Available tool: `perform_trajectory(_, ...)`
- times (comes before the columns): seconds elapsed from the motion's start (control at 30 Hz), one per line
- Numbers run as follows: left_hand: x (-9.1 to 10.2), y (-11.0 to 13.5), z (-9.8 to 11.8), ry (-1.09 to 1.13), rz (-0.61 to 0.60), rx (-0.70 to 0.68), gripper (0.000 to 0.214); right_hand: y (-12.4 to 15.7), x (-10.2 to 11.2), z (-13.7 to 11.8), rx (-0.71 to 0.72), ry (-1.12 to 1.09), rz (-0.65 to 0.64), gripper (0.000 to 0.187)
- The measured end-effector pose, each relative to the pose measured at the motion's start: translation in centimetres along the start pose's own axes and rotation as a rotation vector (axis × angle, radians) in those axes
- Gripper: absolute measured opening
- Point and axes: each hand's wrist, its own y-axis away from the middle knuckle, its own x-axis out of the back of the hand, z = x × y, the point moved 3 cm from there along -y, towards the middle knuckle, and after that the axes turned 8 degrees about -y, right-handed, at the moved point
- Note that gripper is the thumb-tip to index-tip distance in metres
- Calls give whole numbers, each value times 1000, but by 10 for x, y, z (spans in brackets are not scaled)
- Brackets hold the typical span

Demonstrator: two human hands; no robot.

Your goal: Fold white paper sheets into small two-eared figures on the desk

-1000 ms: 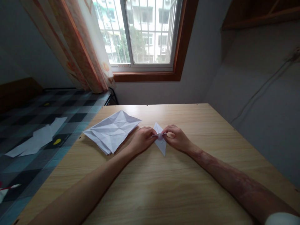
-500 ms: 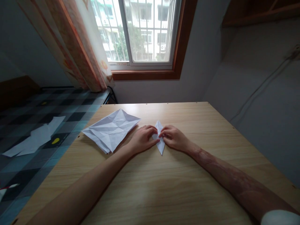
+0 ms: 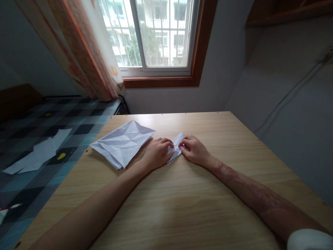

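Observation:
A small folded white paper piece (image 3: 176, 148) lies on the wooden table (image 3: 182, 194) between my two hands. My left hand (image 3: 156, 153) has its fingers curled, pinching the paper's left side. My right hand (image 3: 193, 149) is closed on the paper's right side, fingertips pressed at the fold. The paper now lies tilted, one point toward the far right and the other toward the near left. Most of its middle is hidden under my fingers.
A stack of creased white paper sheets (image 3: 124, 142) lies on the table just left of my left hand. A bed with a checked cover (image 3: 31, 139) stands at the left, with loose paper (image 3: 39, 152) on it. The wall and window are beyond the table.
The small folded paper was turned from pointing straight toward and away from me to a slanted position. Both hands stayed on it and shifted slightly farther away.

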Motion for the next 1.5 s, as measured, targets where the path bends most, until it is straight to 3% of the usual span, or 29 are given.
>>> perform_trajectory(0.17,0,0,3,72,-35,-45,27,0,0,2,11,47,-3,25)
perform_trajectory(0.33,-3,0,0,42,32,0,20,0,0,2,-26,57,-26,18)
perform_trajectory(0.57,-4,0,-10,66,81,0,24,4,7,-9,129,143,-152,29)
perform_trajectory(0.73,-1,1,-4,71,69,1,23,5,6,-5,172,175,-123,6)
perform_trajectory(0.9,1,-1,4,127,50,-52,10,3,3,-6,169,143,-85,10)
perform_trajectory(1.17,-1,-1,-3,209,41,16,15,3,4,0,58,22,-43,11)
perform_trajectory(1.33,-1,-1,2,76,40,-66,26,2,3,0,122,59,-58,15)
perform_trajectory(1.5,5,2,9,-105,46,-82,18,1,2,-5,128,70,-39,13)
